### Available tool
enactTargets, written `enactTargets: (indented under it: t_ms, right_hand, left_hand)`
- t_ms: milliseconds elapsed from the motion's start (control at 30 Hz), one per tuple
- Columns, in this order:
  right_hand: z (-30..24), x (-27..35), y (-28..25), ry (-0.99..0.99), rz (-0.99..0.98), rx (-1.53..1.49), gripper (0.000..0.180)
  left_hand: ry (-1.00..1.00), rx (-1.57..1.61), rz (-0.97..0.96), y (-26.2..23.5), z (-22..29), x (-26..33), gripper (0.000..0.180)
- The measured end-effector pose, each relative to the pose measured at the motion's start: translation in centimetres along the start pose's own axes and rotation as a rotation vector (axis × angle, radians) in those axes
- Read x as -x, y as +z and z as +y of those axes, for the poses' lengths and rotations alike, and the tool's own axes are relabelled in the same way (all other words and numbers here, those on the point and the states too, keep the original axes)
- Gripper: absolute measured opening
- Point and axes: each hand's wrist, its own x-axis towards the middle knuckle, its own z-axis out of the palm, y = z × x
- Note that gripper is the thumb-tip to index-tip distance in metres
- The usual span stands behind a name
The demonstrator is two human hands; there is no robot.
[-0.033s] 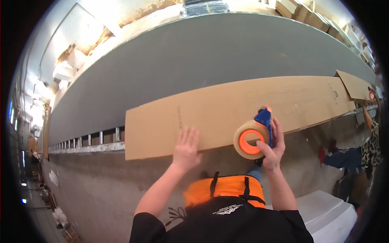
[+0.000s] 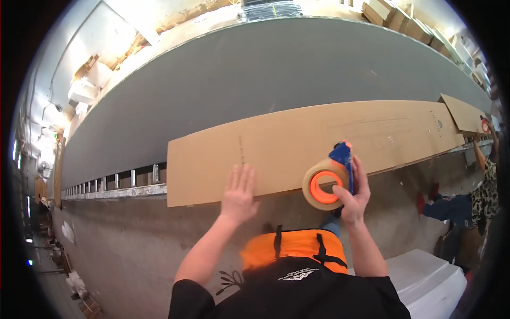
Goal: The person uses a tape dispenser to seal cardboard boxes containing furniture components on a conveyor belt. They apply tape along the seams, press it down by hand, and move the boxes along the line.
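A long flat cardboard box (image 2: 287, 141) lies along the near edge of the grey belt-like surface (image 2: 223, 85). My left hand (image 2: 239, 194) rests flat on the box's near edge, toward its left end, fingers extended and holding nothing. In my right hand (image 2: 355, 199) is a tape dispenser (image 2: 341, 155), blue with an orange hub and a wide roll of tan tape. My fingers wrap round its right side, and my thumb lies by the hub. The dispenser is over the box's near edge; whether it touches the cardboard, I cannot tell.
Metal rollers (image 2: 133, 178) line the surface's near side at left. At far right, a co-worker in a camouflage top (image 2: 482, 196) stands by another cardboard piece (image 2: 465, 114), with a red-and-white tape dispenser. White wrapped stacks (image 2: 425, 282) stand behind my right side.
My hands and the tape dispenser have shifted slightly left relative to the box. The box's left end appears slightly farther right in view.
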Motion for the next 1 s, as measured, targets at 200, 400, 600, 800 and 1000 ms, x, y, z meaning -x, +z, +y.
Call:
enactTargets:
  t_ms: [200, 400, 600, 800, 1000]
  right_hand:
    - [-0.5, 5.9, 9.1, 0.21, -0.052, 0.135, 0.071]
    - [-1.3, 5.5, 11.5, 0.263, 0.091, 0.207, 0.068]
    - [1.5, -1.8, 13.6, 0.33, 0.088, 0.167, 0.066]
    - [7.5, -3.2, 11.0, 0.021, 0.049, 0.855, 0.062]
    - [3.0, 4.6, 21.7, -0.495, -0.706, 1.129, 0.041]
  left_hand:
    - [0.006, 0.02, 0.039, -0.4, -9.4, 7.4, 0.095]
    - [0.19, -0.102, 0.045, 0.4, -11.0, 8.4, 0.076]
    - [0.24, -0.119, 0.158, 1.3, -11.4, 8.8, 0.068]
    - [0.162, -0.094, 0.297, 1.4, -11.3, 9.6, 0.063]
    - [0.202, -0.043, 0.334, 1.9, -12.6, 10.5, 0.06]
